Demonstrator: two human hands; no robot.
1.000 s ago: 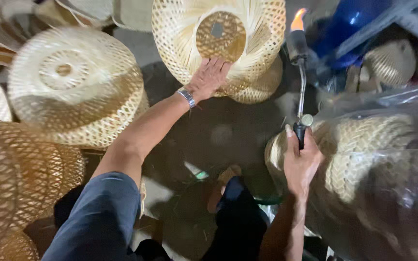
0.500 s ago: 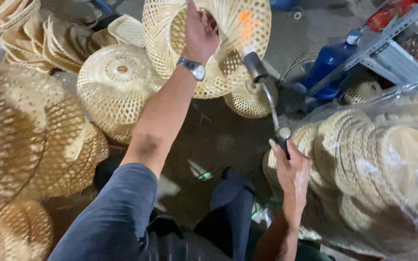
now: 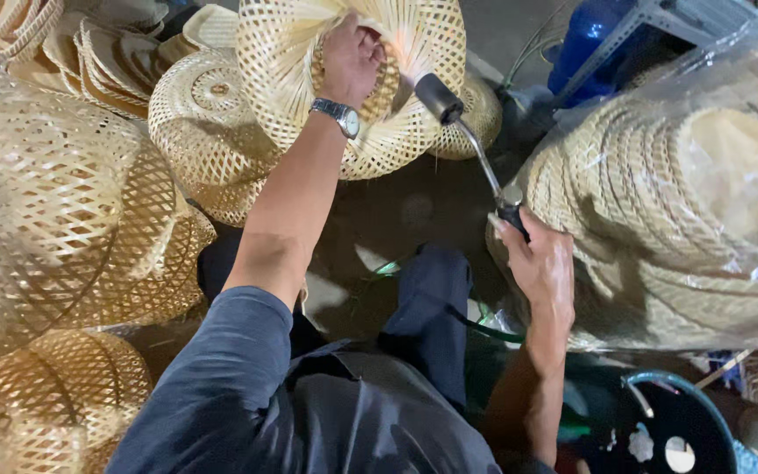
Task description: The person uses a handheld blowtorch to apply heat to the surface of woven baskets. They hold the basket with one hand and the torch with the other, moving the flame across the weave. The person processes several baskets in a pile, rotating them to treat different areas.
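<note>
Bamboo strips woven into an open lattice make up the hat [image 3: 309, 79] held up at the top of the view, its hollow inside turned toward the camera. The left hand [image 3: 350, 54] reaches into that hollow with its fingers curled and pressed against the weave near the crown, and a metal wristwatch [image 3: 340, 115] sits on the wrist just below. The right hand [image 3: 539, 263] is closed tight around the dark grip of a gas torch [image 3: 469, 139], whose thin metal neck slants up and to the left to a black nozzle. That nozzle sits right at the inner weave of the hat, beside the left hand, where a bright glow shows on the strips. Behind the held hat, a second woven hat [image 3: 199, 132] lies on a heap of others, and a larger pile of the same lattice hats [image 3: 54, 228] fills the left side. On the right, a clear plastic bag [image 3: 721, 175] holds a stack of nested hats lying on its side, the rims showing through the film in close rings. At the bottom right stands a dark round bucket [image 3: 668, 421] with a pale handle; what is in it cannot be made out. A blue cylinder [image 3: 594, 39] stands at the top right beside a grey metal frame.
</note>
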